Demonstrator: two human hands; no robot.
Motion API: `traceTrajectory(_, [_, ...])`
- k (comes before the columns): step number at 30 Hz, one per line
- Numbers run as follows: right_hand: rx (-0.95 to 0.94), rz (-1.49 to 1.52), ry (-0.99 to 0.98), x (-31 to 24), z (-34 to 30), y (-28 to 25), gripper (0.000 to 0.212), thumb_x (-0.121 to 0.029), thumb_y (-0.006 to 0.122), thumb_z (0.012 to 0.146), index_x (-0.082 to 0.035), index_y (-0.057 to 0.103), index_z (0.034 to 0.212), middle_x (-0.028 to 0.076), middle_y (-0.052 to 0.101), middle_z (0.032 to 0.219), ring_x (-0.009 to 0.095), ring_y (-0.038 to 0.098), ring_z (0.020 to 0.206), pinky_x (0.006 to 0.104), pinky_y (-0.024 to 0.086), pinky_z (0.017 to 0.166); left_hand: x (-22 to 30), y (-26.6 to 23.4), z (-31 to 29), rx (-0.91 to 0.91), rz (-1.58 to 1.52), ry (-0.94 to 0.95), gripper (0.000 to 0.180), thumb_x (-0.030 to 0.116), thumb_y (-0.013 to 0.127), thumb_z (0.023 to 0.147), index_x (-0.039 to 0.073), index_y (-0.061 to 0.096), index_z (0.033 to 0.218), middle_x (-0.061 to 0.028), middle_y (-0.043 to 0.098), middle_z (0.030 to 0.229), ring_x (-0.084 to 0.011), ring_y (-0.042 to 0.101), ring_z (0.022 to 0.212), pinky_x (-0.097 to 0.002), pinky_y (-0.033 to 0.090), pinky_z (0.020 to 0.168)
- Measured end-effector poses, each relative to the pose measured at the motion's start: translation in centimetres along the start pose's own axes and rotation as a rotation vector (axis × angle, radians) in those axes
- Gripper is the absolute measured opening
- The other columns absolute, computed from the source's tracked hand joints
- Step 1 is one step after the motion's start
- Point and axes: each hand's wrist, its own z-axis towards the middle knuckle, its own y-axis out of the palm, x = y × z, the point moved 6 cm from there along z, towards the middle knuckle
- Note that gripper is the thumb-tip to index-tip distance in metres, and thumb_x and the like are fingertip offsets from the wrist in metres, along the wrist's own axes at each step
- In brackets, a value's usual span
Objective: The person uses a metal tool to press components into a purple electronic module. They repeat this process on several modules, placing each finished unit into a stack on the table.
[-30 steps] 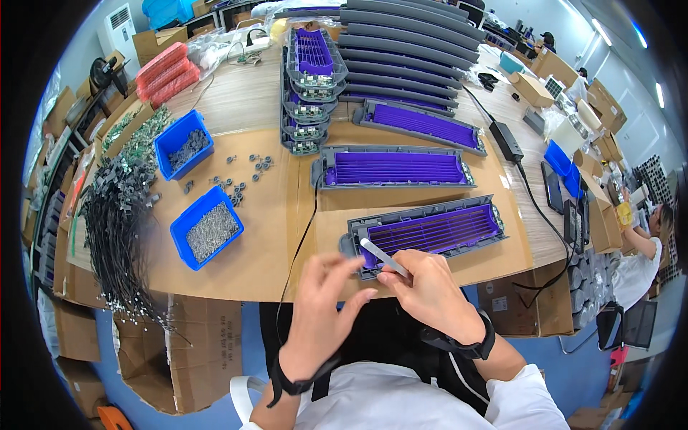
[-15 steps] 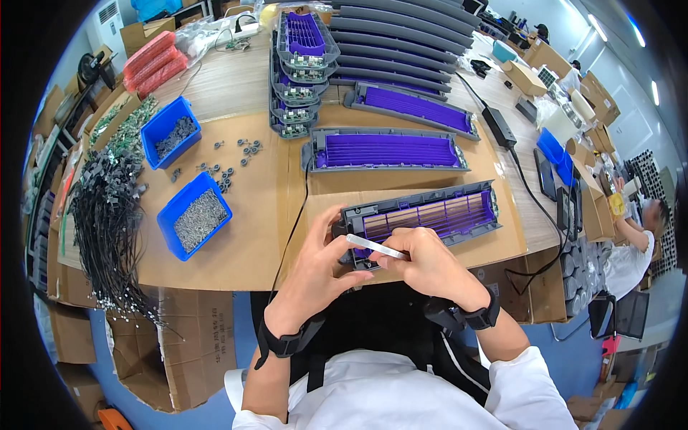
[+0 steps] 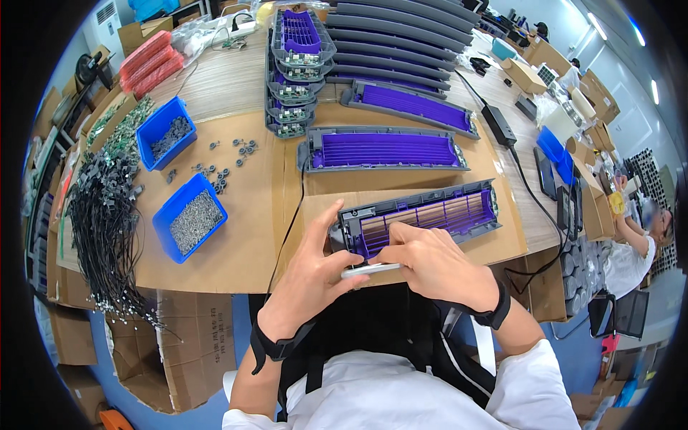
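at the near edge of the cardboard-covered surface (image 3: 236, 236), the left hand (image 3: 308, 276) is clenched around one end of a thin pale strip (image 3: 370, 269), thumb raised against the end of the grey housing with purple louvres (image 3: 419, 218). the right hand (image 3: 430, 261) pinches the strip's other end, fingertips pressed down beside the louvres. the housing lies right at the surface's edge, tilted, just behind both hands. i'd judge the strip could bend or slip out of the fingers if pushed crookedly, and a hard shove might nudge the housing toward the drop or snag the black cable (image 3: 290, 215) running beside the left hand.

far left, a tangle of black wire looms (image 3: 100, 222) spills over the side. the nearer blue bin (image 3: 190, 218) holds small silvery screws; the farther blue bin (image 3: 166, 132) holds darker small parts, with loose dark rings (image 3: 222, 168) scattered between them. to the right, another blue bin (image 3: 550, 147) sits near cardboard boxes; its contents i cannot tell.
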Motion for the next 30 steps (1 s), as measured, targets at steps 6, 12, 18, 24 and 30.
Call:
traceTrajectory(6, [-0.056, -0.215, -0.231, -1.2, 0.6, 0.1, 0.008, -0.008, 0.07, 0.074, -0.006, 0.07, 0.082, 0.011, 0.053, 0.092, 0.023, 0.066, 0.066, 0.037, 0.052, 0.054, 0.0, 0.0, -0.3, -0.016, -0.003, 0.047, 0.021, 0.019, 0.081, 0.078, 0.006, 0.071, 0.091, -0.0267, 0.028, 0.152, -0.0428, 0.042, 0.133, -0.0447, 0.048, 0.095])
traceTrajectory(12, [0.005, -0.243, -0.311, -1.1, 0.4, 0.8, 0.012, -0.011, 0.067, 0.077, -0.008, 0.07, 0.088, 0.009, 0.049, 0.088, 0.022, 0.064, 0.064, 0.0364, 0.052, 0.053, 0.2, 0.1, -0.2, -0.043, 0.029, 0.024, 0.019, 0.019, 0.079, 0.08, 0.006, 0.071, 0.091, -0.0278, 0.028, 0.152, -0.0443, 0.038, 0.135, -0.0456, 0.046, 0.099])
traceTrajectory(18, [-0.069, -0.174, -0.093, 0.3, -1.4, -1.8, 0.029, -0.003, 0.069, 0.071, -0.009, 0.073, 0.099, 0.009, 0.055, 0.086, 0.026, 0.062, 0.065, 0.0363, 0.051, 0.054, -0.3, 0.1, -0.3, -0.025, -0.024, 0.026, 0.019, 0.008, 0.08, 0.076, 0.008, 0.074, 0.094, -0.0233, 0.028, 0.153, -0.0404, 0.042, 0.135, -0.0451, 0.044, 0.105])
traceTrajectory(24, [-0.059, -0.271, -0.219, -0.2, -1.3, -2.5, 0.024, -0.003, 0.071, 0.07, -0.008, 0.074, 0.092, 0.008, 0.056, 0.086, 0.023, 0.064, 0.067, 0.0359, 0.052, 0.055, 0.0, 0.1, -0.3, -0.074, 0.011, 0.007, 0.024, 0.007, 0.079, 0.076, 0.014, 0.077, 0.099, -0.0229, 0.029, 0.152, -0.0402, 0.041, 0.136, -0.0455, 0.043, 0.106])
traceTrajectory(30, [-0.079, -0.295, -0.238, 0.4, -1.5, -1.5, 0.03, -0.005, 0.071, 0.071, -0.012, 0.073, 0.1, 0.009, 0.058, 0.086, 0.023, 0.065, 0.066, 0.0363, 0.052, 0.055, 0.4, -0.5, -0.2, -0.074, -0.017, 0.038, 0.023, 0.01, 0.08, 0.075, 0.013, 0.075, 0.097, -0.0269, 0.031, 0.15, -0.0436, 0.038, 0.136, -0.0468, 0.04, 0.108])
